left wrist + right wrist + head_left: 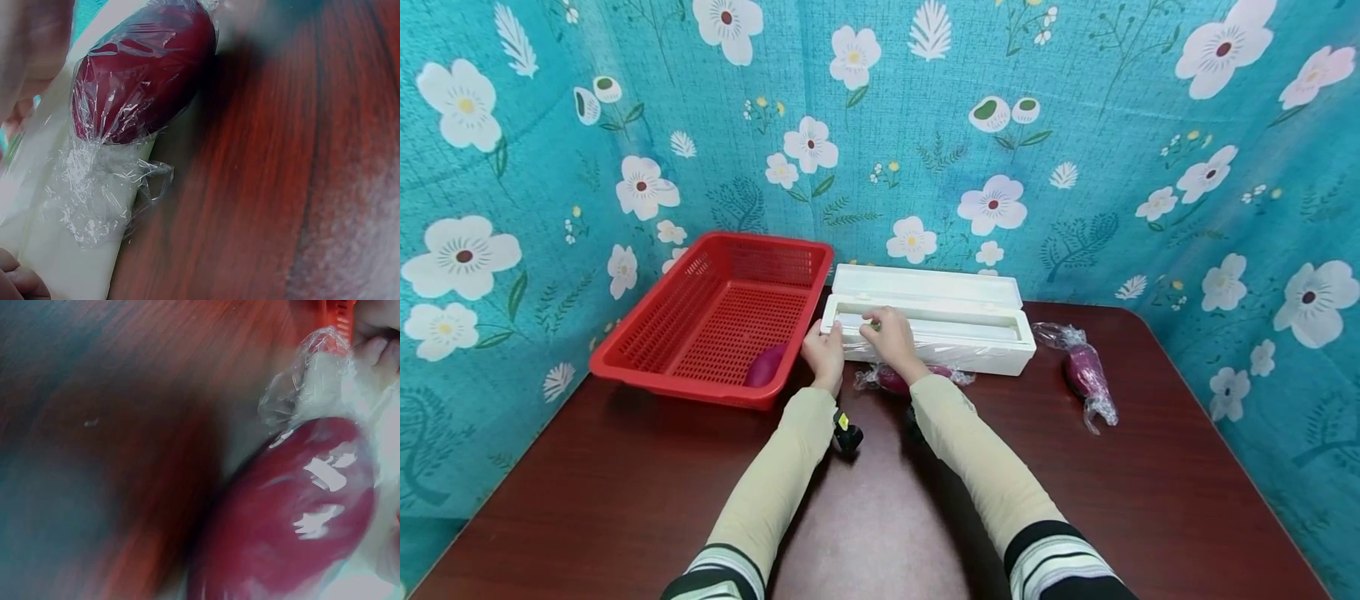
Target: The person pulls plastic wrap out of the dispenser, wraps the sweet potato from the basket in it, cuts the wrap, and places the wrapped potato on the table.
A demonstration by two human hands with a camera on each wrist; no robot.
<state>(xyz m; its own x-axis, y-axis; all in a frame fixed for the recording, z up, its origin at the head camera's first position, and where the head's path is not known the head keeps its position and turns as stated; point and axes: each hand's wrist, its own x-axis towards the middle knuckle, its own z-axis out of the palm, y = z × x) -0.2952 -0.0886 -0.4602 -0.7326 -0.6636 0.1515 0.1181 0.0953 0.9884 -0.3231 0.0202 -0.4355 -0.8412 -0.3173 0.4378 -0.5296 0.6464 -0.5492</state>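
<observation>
A long white cling film box (977,357) stands at the back of the table, its lid (928,287) raised. My left hand (825,354) grips its left end, thumb on the front edge; some of its fingers (25,284) show on the box in the left wrist view. My right hand (891,340) bends over the opening, thumb and forefinger curled close together near a small greenish spot. Whether they pinch the film is too small to tell. Clear film lies over the box's front. Just before it sits a smooth purple-red oval thing (144,75) wrapped in film with twisted ends.
Left of the box is a red plastic basket (730,310) with an unwrapped purple oval thing (765,365) inside. Another film-wrapped purple one (1085,371) lies at the right of the brown table (865,533). A flowered blue curtain (910,192) hangs behind.
</observation>
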